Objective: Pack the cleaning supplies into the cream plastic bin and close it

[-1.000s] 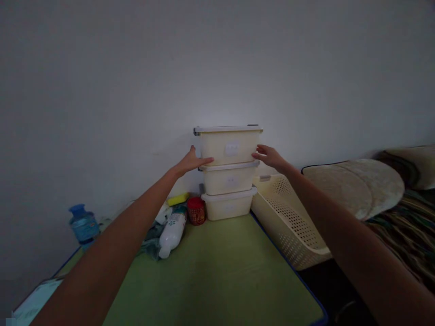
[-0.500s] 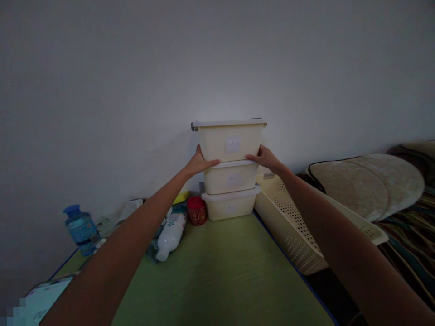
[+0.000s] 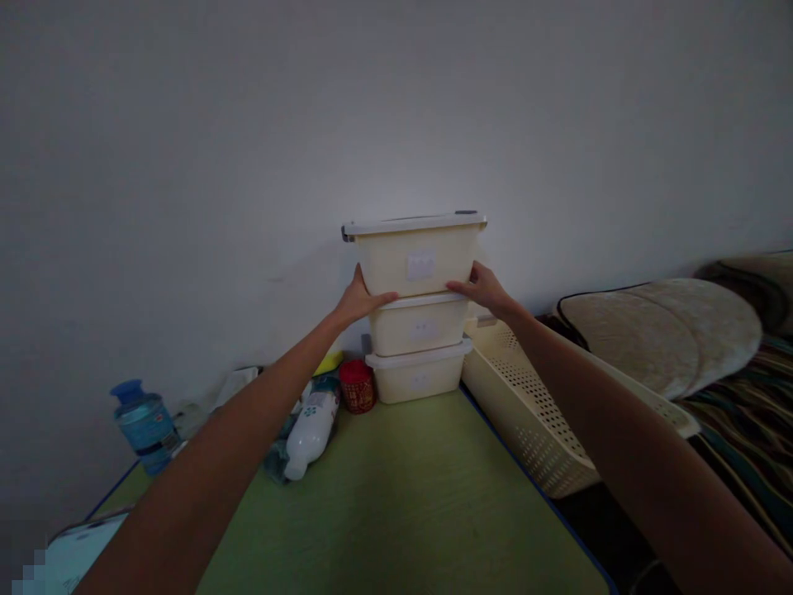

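Three lidded cream storage boxes stand stacked against the wall at the back of the green table (image 3: 396, 487). My left hand (image 3: 361, 301) grips the lower left side of the top storage box (image 3: 393, 256), thumb along its front. On the opposite side my right hand (image 3: 483, 289) holds the same box, its thumb also at the lower front edge. Directly under it is the middle storage box (image 3: 396, 330), and below that the bottom storage box (image 3: 396, 378) rests on the table. A small pale label shows on each front. The fingers behind the box are hidden.
Left of the stack stand a red canister (image 3: 358, 388), a lying white bottle (image 3: 313, 434), a yellow item (image 3: 330, 362) and a blue water bottle (image 3: 145, 426). A perforated cream basket (image 3: 526, 413) lies along the table's right edge, beside a beige cushion (image 3: 662, 335).
The top box has shifted slightly left and tilts a little, with more of its lid showing. Both hands keep their hold on it. The view has moved slightly.
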The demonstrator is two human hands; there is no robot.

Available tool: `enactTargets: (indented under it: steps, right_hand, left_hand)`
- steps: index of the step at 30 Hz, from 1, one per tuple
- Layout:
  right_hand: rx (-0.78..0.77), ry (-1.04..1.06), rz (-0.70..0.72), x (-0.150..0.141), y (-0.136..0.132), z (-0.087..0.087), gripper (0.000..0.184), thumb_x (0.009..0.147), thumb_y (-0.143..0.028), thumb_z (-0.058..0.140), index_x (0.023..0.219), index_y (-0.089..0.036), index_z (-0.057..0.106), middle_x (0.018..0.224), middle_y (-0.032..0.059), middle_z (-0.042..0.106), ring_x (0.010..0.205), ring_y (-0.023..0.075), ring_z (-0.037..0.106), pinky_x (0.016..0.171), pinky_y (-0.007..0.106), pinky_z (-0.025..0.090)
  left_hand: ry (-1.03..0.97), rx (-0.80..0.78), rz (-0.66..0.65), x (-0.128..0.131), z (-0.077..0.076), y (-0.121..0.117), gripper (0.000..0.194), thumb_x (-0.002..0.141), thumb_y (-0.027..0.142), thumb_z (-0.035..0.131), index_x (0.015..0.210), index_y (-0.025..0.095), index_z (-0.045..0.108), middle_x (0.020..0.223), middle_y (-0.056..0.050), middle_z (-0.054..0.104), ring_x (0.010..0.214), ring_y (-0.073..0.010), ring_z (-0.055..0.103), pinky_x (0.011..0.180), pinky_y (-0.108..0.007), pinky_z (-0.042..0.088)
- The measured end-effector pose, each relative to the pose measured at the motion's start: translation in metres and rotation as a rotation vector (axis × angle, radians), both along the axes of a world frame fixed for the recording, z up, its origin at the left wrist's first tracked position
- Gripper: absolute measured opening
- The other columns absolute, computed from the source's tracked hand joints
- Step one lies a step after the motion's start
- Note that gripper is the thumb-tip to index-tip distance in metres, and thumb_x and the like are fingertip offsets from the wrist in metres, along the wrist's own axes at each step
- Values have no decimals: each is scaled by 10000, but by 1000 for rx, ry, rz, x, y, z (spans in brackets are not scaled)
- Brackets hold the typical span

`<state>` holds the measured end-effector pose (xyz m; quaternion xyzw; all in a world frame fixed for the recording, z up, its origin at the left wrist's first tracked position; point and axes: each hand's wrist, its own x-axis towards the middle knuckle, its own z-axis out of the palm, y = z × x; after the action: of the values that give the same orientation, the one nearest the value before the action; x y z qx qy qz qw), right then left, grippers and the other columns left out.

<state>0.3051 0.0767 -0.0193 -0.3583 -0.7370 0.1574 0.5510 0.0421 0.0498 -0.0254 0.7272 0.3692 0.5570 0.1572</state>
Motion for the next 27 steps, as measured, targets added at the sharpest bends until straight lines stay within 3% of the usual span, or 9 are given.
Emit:
enactTargets:
  steps: [10, 15, 21, 27]
  right_hand:
    - [89, 108, 52, -1, -35, 11, 614, 546, -423, 753, 1038, -122, 544, 1102, 136, 605, 1019, 275, 565, 903, 460, 449]
    - [73, 109, 64, -6, -66, 6, 656, 559, -406, 750, 1107, -132, 515, 1161, 119, 580, 1076, 254, 539, 953, 424, 423]
    - [44, 123, 30, -12, -105, -15, 665, 554, -404, 755, 1110, -130, 513, 1150, 119, 581, 1070, 258, 544, 950, 416, 426]
    - [29, 168, 21, -14, -140, -51, 688, 497, -434, 783, 1072, -166, 518, 1139, 107, 582, 1074, 273, 543, 955, 430, 423]
  left_hand:
    - [-13, 136, 83, 0, 17, -36, 823, 493, 397, 771, 1191, 158, 407, 1144, -107, 581, 1066, -275, 541, 911, -424, 428]
    - [14, 172, 112, -3, 14, -64, 860, 489, 399, 781, 1228, 182, 397, 1198, -89, 558, 1099, -275, 517, 933, -407, 414]
    - [0, 142, 110, -7, -9, -99, 846, 510, 401, 780, 1239, 205, 399, 1236, -79, 536, 1139, -272, 488, 965, -403, 384]
    - [-34, 97, 105, -7, -49, -131, 935, 509, 434, 777, 1295, 207, 325, 1295, -87, 478, 1175, -271, 453, 979, -392, 370]
